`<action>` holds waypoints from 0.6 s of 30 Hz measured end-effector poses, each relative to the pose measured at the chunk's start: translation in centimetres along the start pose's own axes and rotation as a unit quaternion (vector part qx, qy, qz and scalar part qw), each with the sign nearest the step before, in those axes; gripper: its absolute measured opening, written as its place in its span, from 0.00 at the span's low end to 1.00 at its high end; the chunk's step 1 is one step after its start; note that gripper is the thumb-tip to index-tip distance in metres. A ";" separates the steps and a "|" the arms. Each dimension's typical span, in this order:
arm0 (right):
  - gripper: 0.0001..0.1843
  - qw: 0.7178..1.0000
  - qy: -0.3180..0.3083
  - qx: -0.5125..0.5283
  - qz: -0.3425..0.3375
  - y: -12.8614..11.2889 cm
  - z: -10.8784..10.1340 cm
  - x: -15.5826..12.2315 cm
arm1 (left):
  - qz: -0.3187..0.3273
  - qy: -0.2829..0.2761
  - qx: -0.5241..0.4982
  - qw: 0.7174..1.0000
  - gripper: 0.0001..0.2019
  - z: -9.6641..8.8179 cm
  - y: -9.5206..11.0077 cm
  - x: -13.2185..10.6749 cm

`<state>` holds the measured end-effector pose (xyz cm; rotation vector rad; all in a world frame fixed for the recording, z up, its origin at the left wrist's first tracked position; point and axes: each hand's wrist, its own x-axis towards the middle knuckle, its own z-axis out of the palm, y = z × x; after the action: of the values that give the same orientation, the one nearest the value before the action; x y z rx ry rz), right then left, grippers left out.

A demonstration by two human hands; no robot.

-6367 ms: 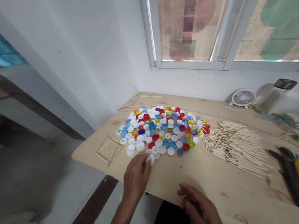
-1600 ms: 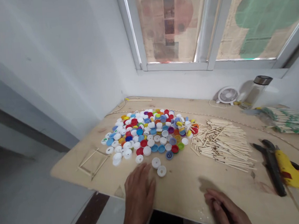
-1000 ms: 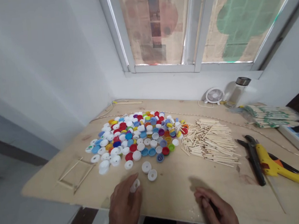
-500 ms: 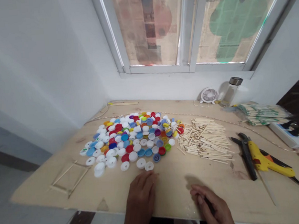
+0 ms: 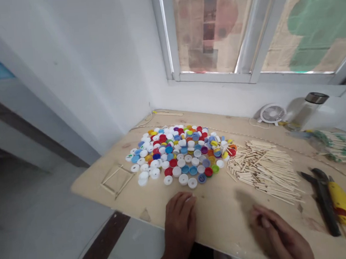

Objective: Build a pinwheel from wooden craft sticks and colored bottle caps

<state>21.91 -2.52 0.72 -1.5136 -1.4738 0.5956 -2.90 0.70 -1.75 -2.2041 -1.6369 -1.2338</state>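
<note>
My left hand (image 5: 181, 216) rests palm down on the wooden table, fingers laid out and slightly bent, with nothing seen in it. Just beyond its fingertips spreads a heap of plastic bottle caps (image 5: 180, 161) in white, red, blue, yellow and other colours. My right hand (image 5: 281, 230) hovers over the table's near side, loosely curled and half open, its thumb close to the fingers. Nothing shows in it, though part of the palm is hidden. Beyond it lies a pile of short wooden sticks (image 5: 266, 170).
A frame of sticks (image 5: 117, 181) lies on the left of the tabletop (image 5: 218, 209). Black-handled pliers (image 5: 325, 197) and a yellow glue gun (image 5: 342, 204) lie right. Behind are a small white fan (image 5: 273, 114), a glass bottle (image 5: 306, 113) and bagged sticks (image 5: 340, 144).
The camera has turned left, so the scene sits farther right. My right hand seems raised slightly off the table, its shadow now larger. My left hand stays by the caps.
</note>
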 end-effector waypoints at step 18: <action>0.16 0.832 -0.129 -0.501 -0.199 -4.3 5.0 21.6 | 0.105 -0.004 0.067 0.992 0.14 1.6 -2.7 -1.7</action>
<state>19.14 18.89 7.43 -1.8015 -2.4467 -0.3372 -4.46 1.44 -4.89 -2.2322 -1.4027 -1.0302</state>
